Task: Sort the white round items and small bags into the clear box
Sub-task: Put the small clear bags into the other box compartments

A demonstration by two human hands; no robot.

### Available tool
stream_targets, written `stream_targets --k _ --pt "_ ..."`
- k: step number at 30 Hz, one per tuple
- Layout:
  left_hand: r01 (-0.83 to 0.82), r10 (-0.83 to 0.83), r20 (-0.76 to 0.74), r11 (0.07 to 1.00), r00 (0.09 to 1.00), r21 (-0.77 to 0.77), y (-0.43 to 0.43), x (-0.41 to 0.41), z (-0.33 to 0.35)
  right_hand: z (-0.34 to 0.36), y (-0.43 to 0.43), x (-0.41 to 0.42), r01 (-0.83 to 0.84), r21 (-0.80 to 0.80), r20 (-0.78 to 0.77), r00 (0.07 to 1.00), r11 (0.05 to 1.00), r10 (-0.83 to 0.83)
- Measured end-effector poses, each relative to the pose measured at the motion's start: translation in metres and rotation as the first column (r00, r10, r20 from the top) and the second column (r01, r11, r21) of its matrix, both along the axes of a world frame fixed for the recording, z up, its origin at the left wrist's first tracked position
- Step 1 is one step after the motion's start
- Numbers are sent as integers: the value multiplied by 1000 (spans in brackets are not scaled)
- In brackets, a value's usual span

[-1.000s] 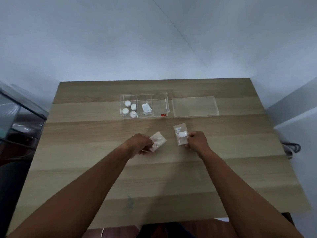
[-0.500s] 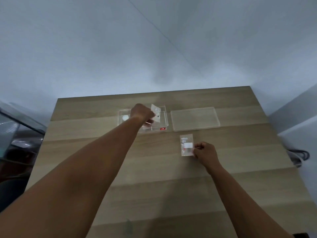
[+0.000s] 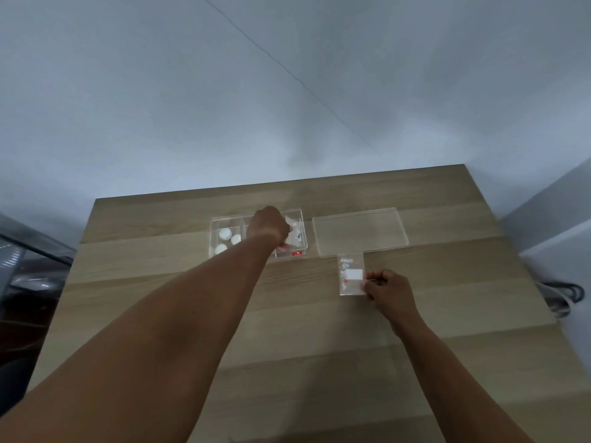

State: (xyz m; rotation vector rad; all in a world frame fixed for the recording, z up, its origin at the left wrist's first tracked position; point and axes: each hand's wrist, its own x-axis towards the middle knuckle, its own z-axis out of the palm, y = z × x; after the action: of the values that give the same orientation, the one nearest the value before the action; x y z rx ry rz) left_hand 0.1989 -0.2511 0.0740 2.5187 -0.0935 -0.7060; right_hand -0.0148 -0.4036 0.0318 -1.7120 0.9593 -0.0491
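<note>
On table (image 3: 160,270): your left hand (image 3: 270,227) pinches a small bag (image 3: 294,236) inside clear box (image 3: 289,254); right hand (image 3: 388,287) pinches second bag (image 3: 351,274)

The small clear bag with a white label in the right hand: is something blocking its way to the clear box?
Nothing lies on the wood between small clear bag and clear box; left hand covers the box.

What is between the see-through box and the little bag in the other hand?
In the head view, only bare wooden table lies between the clear box and the small bag held by the right hand. The lid sits off to the side.
</note>
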Motion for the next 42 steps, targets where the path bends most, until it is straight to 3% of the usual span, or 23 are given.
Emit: stream_targets --k 5,10,15,23,28,34,37,40,42 --pt "18 -18 70 1000 997 -7 9 5 15 22 -1 30 4 24 67 998 1000 -6" --pt "-67 95 229 990 969 -128 49 10 25 45 9 80 -69 -39 106 992 997 73" --pt "-229 224 344 973 912 -27 103 7 8 49 31 126 -186 -105 20 982 977 189" --pt "-378 405 172 911 898 -167 144 -4 -24 39 64 164 -352 -363 -167 935 863 311" --pt "-411 443 155 890 883 -199 147 -6 -29 31 76 166 -401 -446 -224 915 800 334" --pt "-413 444 142 887 884 -206 148 -3 -32 17 75 158 -509 -551 -276 859 661 431" --pt "-394 422 182 903 888 -171 146 -5 -29 17 70 154 -473 -576 -217 875 666 433" --pt "-384 393 364 918 844 -100 131 -14 -16 22 51 147 -331 -602 -47 923 726 382" --pt "-324 374 498 927 782 -187 110 -26 -6 22 29 137 -238 -610 19 949 756 313"
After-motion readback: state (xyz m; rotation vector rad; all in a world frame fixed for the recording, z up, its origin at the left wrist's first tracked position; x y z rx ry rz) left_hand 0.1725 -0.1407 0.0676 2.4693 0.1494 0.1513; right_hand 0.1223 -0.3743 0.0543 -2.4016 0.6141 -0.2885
